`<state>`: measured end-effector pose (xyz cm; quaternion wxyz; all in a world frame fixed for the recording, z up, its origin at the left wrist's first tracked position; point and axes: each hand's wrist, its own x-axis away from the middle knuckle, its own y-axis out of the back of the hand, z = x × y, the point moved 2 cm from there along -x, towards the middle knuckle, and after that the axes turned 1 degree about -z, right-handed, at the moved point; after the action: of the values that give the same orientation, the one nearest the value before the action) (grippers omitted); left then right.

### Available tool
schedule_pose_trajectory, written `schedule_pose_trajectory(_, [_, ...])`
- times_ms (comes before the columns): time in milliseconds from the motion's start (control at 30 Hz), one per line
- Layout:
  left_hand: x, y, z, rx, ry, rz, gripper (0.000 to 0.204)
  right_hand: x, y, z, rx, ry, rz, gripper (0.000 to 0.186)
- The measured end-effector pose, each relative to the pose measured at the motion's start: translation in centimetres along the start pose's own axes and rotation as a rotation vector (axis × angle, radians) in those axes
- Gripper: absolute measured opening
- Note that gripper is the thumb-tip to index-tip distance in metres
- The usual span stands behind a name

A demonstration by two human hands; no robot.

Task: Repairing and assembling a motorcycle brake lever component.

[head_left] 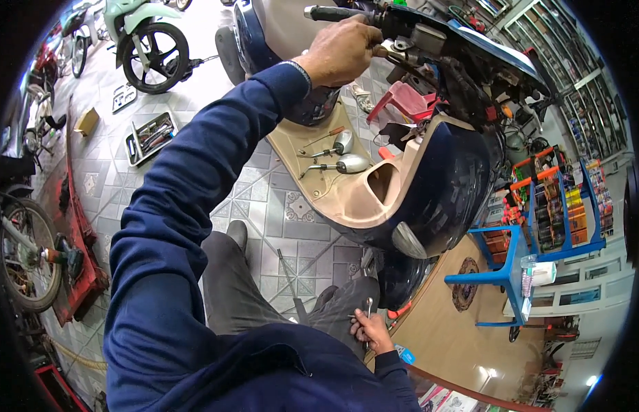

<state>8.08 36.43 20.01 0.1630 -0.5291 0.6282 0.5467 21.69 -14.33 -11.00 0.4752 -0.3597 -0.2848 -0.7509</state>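
A dark blue scooter (463,168) with a beige footboard (312,196) stands in front of me. My left hand (343,51) reaches up to its exposed handlebar (333,13), fingers closed beside the grip's inner end; what they pinch is hidden. Low by my right thigh, my right hand (373,331) is closed around a metal wrench (369,303), whose head sticks up above the fingers. On the footboard lie two mirrors, an upper mirror (343,142) and a lower mirror (352,163), with their stems. Just above them is a screwdriver (334,130) with an orange handle.
A tool tray (152,139) sits on the tiled floor at left, near a cardboard box (86,121). Behind the scooter is a pink plastic chair (405,103). A blue stool (508,271) stands at right. Another motorbike's wheel (154,58) is at upper left.
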Motion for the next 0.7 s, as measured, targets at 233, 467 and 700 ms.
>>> schedule_pose_trajectory(233, [-1.2,0.8,-0.8,0.063,0.055,0.067,0.028,-0.1,0.1,-0.2,-0.007,0.011,0.029,0.041])
schedule_pose_trajectory(467, [-2.1,0.6,0.4,0.112,-0.058,0.111,0.029,0.3,0.0,0.3,-0.011,0.011,0.021,0.044])
schedule_pose_trajectory(700, [-2.2,-1.4,2.5,0.555,0.066,0.166,0.024,0.1,0.2,0.2,0.016,0.022,0.020,0.045])
